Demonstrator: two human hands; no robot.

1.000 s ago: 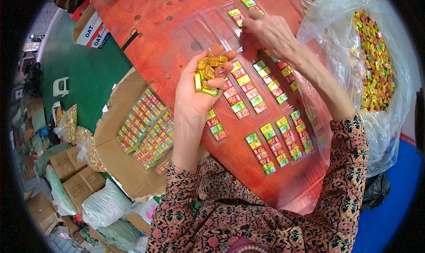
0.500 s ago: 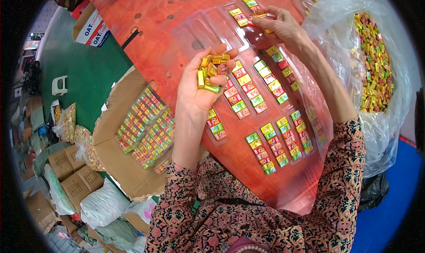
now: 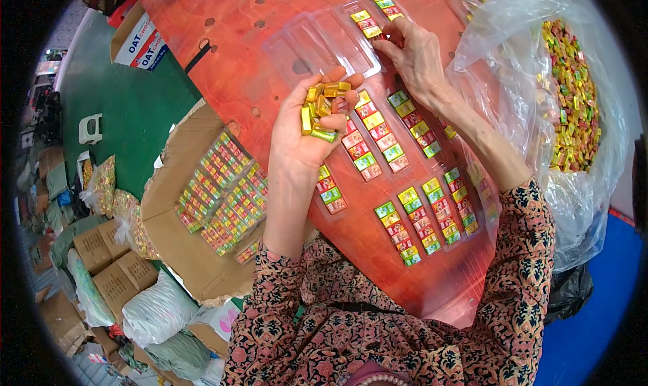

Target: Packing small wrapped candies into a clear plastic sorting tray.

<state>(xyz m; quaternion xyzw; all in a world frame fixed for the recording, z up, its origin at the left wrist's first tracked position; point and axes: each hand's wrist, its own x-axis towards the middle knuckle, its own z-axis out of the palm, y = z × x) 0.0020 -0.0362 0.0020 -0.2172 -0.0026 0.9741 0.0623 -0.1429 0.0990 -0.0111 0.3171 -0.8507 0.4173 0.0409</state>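
Head view: the left hand (image 3: pixel 297 141) is held palm up over a red table (image 3: pixel 233 31), its fingers curled around a heap of small wrapped sweets (image 3: pixel 324 106). The heap stands open at the top, so a loosened finger or a tilted palm could let pieces slide onto the packed rows (image 3: pixel 385 139) just beside it. The right hand (image 3: pixel 415 56) reaches to the partly filled end of a clear tray (image 3: pixel 317 48), thumb and forefinger close together; I cannot tell whether they pinch a piece. A clumsy push there might tip sweets out of line or shift the tray, which looks thin and light. The right wrist crosses above packed rows, so dipping low could knock them.

The sweets in the palm are little blocks in shiny wrappers, mostly golden yellow, with a green one at the lower edge. Those in the tray are red, yellow and green, lying flat in slanting columns.
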